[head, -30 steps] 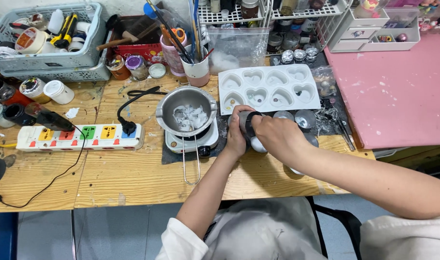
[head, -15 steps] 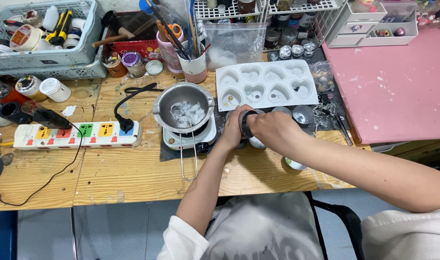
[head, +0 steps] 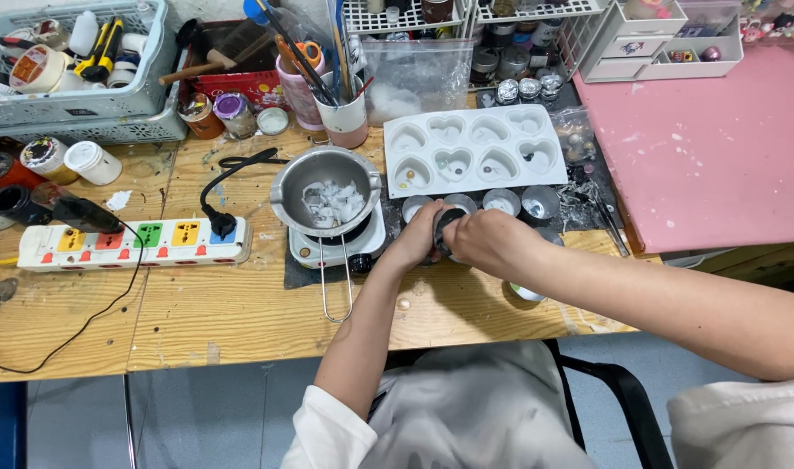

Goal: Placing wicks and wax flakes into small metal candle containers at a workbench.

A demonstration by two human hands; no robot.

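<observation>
1. Two hands, the left hand (head: 417,239) and the right hand (head: 488,241), are clasped together on a small dark round tin (head: 447,227) at frame centre.
2. A melting pot (head: 326,187) of white wax chunks is seen just left; a white heart-cavity mould (head: 473,149) lies above.

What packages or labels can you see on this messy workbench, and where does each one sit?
Clear plastic bag: back centre, behind the heart mould, holding white bits.
Red box: back left, beside the grey basket, flat and printed.
White jar: left edge, lying on its side, plain.
Small purple-lidded jar: before the red box.
</observation>
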